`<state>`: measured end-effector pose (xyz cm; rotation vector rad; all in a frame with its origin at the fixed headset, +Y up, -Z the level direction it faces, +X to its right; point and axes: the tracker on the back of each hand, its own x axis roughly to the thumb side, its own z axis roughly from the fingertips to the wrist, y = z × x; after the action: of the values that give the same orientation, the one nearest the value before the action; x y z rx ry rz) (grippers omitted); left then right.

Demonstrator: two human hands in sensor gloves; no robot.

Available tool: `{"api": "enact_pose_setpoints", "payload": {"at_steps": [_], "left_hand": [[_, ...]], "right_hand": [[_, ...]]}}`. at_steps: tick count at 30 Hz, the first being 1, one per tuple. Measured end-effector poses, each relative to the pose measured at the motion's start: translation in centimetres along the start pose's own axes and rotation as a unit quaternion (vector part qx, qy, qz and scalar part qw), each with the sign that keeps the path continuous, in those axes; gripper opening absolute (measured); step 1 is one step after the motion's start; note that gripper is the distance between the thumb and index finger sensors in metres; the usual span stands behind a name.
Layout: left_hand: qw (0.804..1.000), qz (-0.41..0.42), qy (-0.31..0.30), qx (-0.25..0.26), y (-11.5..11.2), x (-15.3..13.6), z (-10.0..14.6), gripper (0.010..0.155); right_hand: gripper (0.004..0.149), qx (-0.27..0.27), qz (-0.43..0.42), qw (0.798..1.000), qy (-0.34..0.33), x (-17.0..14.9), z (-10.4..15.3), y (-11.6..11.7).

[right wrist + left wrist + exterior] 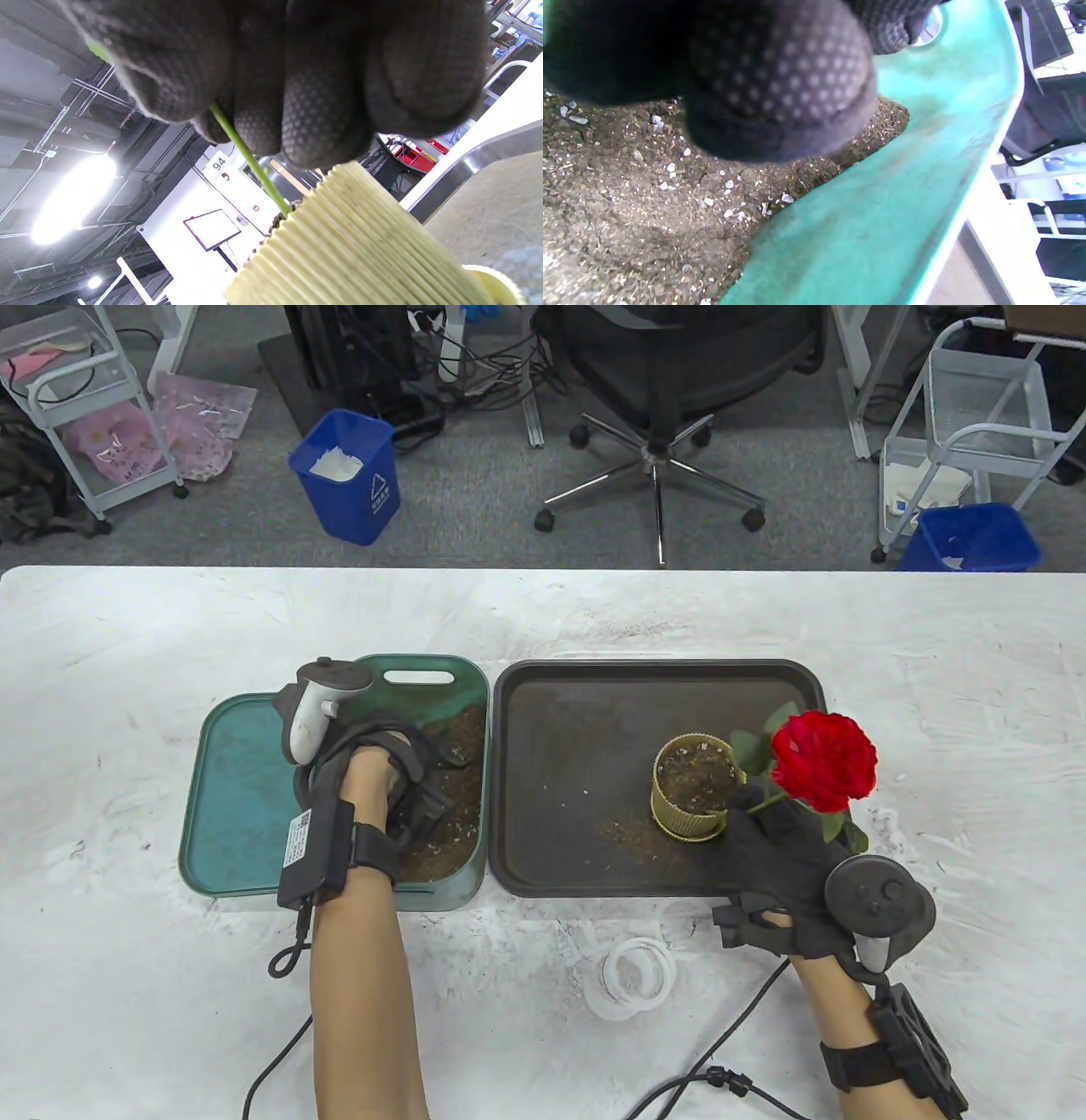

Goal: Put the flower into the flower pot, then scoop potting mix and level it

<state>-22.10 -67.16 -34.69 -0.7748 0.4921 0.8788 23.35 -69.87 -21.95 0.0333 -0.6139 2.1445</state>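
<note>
Grey carpet floor (475, 517), black office chair (679, 381) (on castors), white trolleys (976, 415).

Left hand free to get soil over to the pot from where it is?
Probably yes. The left hand is down in the potting mix in the green tub; the tray between it and the flower pot lies bare.

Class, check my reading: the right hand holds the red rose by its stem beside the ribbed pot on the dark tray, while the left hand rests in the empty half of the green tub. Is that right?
One detail is wrong. The left hand is in the half of the green tub that holds potting mix, not the empty half; the table view and left wrist view show it. The rest holds: the right hand holds the rose by its stem beside the ribbed pot on the dark tray.
</note>
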Motion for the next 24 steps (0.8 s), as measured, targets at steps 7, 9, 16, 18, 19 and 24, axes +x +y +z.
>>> {"api": "enact_pose_setpoints", "payload": {"at_steps": [7,9,16,18,19,24], "left_hand": [[0.996,0.08,-0.033,-0.036,0.5,-1.8,1.2,0.054],[0.994,0.096,-0.04,-0.043,0.5,-2.3,1.6,0.054],[0.988,0.13,-0.068,-0.041,1.0,-3.1,3.7,0.054],[0.987,0.137,-0.072,-0.035,1.4,-3.4,4.4,0.054],[0.987,0.139,-0.076,-0.033,1.6,-3.5,4.7,0.054],[0.984,0.151,-0.093,-0.023,2.5,-4.2,6.4,0.054]], "right_hand": [[0.037,0.001,0.0,1.0,-0.002,0.0,0.0,0.1],[0.037,0.001,0.0,1.0,-0.002,0.0,0.0,0.1],[0.037,0.001,0.0,1.0,-0.002,0.0,0.1,0.1],[0.037,0.001,-0.001,1.0,-0.001,0.1,0.1,0.1],[0.037,0.001,-0.001,1.0,-0.001,0.1,0.1,0.1],[0.037,0.001,-0.001,1.0,-0.001,0.1,0.1,0.1]]}}
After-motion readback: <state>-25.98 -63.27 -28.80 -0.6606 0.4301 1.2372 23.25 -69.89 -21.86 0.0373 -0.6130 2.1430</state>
